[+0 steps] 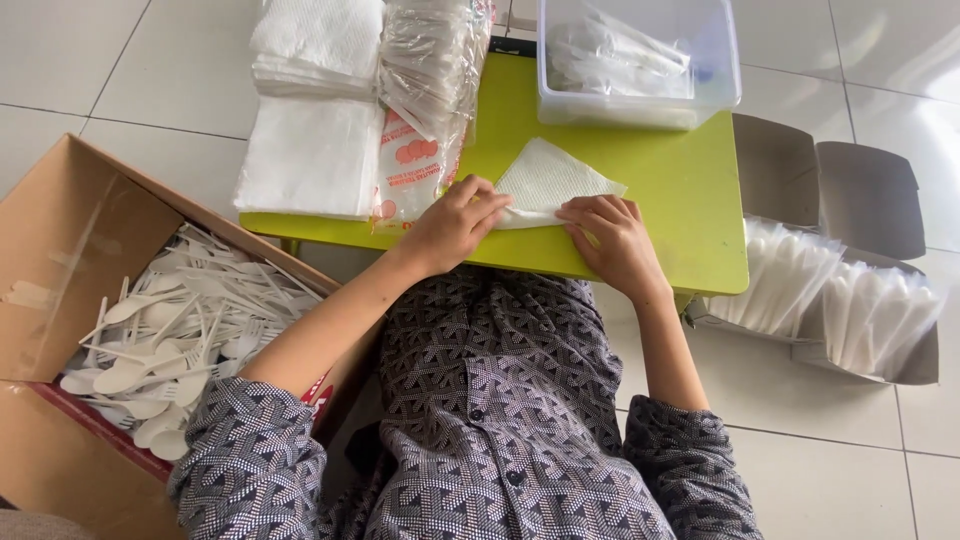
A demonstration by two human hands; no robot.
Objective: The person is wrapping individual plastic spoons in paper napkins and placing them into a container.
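I'm looking straight down on the green counter (660,190), and both hands are flat on one white paper napkin (548,178), folded to a triangle and lying at the near middle of the counter. My left hand (452,222) has its grip loose, fingers stretched out and slightly curled, fingertips pressing the napkin's left edge; nothing is pinched or lifted. My right hand (612,240) rests with its grip open too, fingers together and laid flat along the napkin's lower right edge, palm on the counter just beside it. So neither hand closes round anything, both only press down.

Just left of my left hand sits a clear plastic bag (430,100) with red print, touching a stack of white napkins (312,110) that overhangs the counter's far left corner. At the far right of the counter stands a clear plastic tub (715,60) with wrapped packets inside. On the floor to my left, a cardboard box (60,240) holds a heap of white plastic cutlery (180,340). To my right, grey cardboard trays (870,195) hold rows of white packets (830,300).
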